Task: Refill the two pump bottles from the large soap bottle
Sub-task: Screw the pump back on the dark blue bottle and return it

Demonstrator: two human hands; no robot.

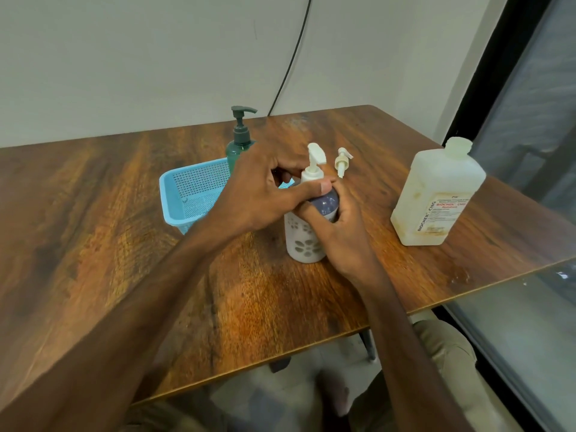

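A white pump bottle (pixel 304 241) with a flower pattern and a purple shoulder stands upright mid-table. My right hand (pixel 344 232) wraps its body from the right. My left hand (pixel 265 185) reaches over from the left, thumb and fingers closed around the collar of its white pump head (pixel 314 162). A dark green pump bottle (pixel 239 141) stands behind my left hand, at the blue basket's far corner. The large translucent soap bottle (pixel 436 194) stands uncapped to the right. A loose white pump (pixel 342 160) shows just behind the white bottle; what it rests on is hidden.
A light blue perforated basket (pixel 191 194) sits left of the white bottle. The wooden table (pixel 124 244) ends close on the right, near a dark-framed window. A black cable hangs down the wall behind. A wet patch lies near the right edge.
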